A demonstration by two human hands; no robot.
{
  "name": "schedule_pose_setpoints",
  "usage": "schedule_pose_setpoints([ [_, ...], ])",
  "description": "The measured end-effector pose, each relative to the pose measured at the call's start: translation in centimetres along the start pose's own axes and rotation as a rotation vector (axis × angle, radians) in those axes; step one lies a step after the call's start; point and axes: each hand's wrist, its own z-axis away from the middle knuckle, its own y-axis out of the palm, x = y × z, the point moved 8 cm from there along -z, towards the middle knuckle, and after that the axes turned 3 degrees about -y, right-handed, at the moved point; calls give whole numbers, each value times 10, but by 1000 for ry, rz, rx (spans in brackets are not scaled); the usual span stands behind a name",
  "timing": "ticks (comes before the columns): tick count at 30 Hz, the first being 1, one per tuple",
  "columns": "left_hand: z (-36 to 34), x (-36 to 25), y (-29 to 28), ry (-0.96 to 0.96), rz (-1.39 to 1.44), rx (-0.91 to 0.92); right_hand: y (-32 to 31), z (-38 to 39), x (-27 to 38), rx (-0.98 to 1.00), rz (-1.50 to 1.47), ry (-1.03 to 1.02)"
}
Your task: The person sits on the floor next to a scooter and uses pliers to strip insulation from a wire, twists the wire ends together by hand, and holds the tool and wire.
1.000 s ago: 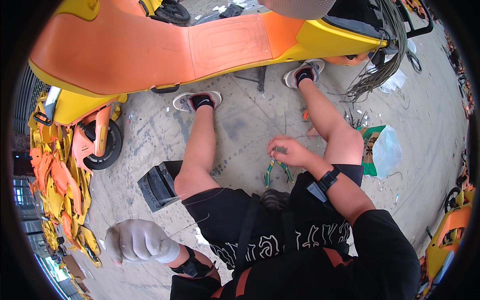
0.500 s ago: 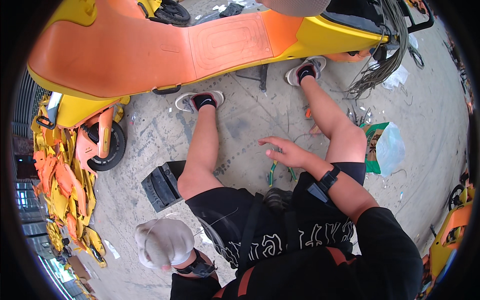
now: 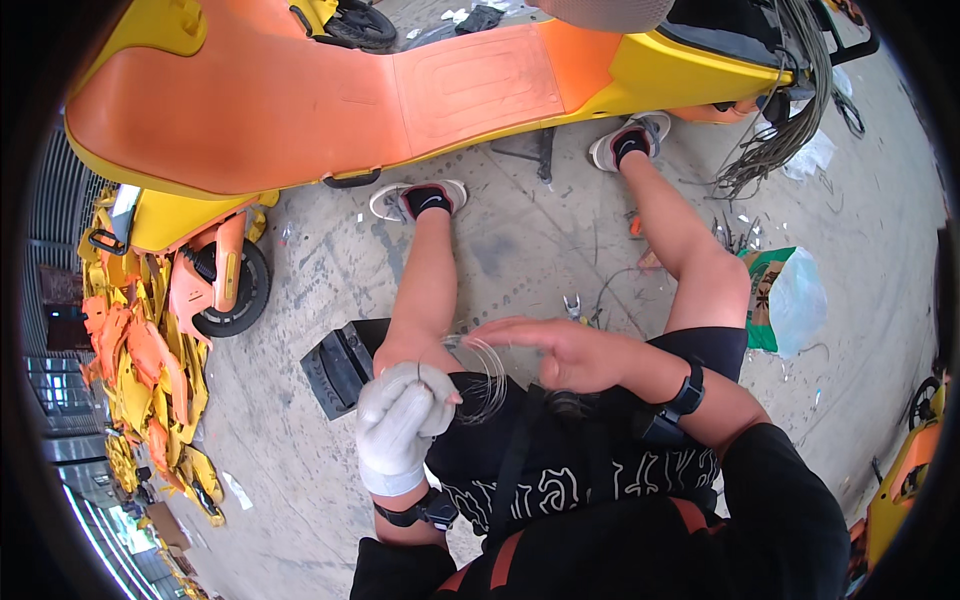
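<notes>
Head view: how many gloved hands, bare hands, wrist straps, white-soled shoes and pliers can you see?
Gloved left hand: 1
Bare right hand: 1
Wrist straps: 2
White-soled shoes: 2
Pliers, partly hidden: 1
Total: 7

A scooter body (image 3: 480, 85) stretches across the floor (image 3: 500, 250) in front of the person, just beyond both feet, with a bundle of cables (image 3: 795, 125) hanging over its right end. Between the legs, pliers (image 3: 574, 306) lie on the floor, partly hidden behind the right hand (image 3: 560, 350). The left hand (image 3: 405, 420) is before the left knee, a wire coil (image 3: 492, 385) between the two hands. A box (image 3: 335, 372) sits left of that knee; farther left is a heap of panels (image 3: 140, 390). A bag (image 3: 790, 300) stands right of the right knee.
</notes>
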Motion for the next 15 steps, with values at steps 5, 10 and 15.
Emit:
schedule_pose_setpoints([
  [5,11,45,24,-560,616,72,11,-10,5,-11,-26,174],
  [10,12,57,20,-572,705,-2,5,-2,-15,-171,-558,212],
  [15,15,67,0,-551,833,-91,0,11,-15,-165,-888,188],
])
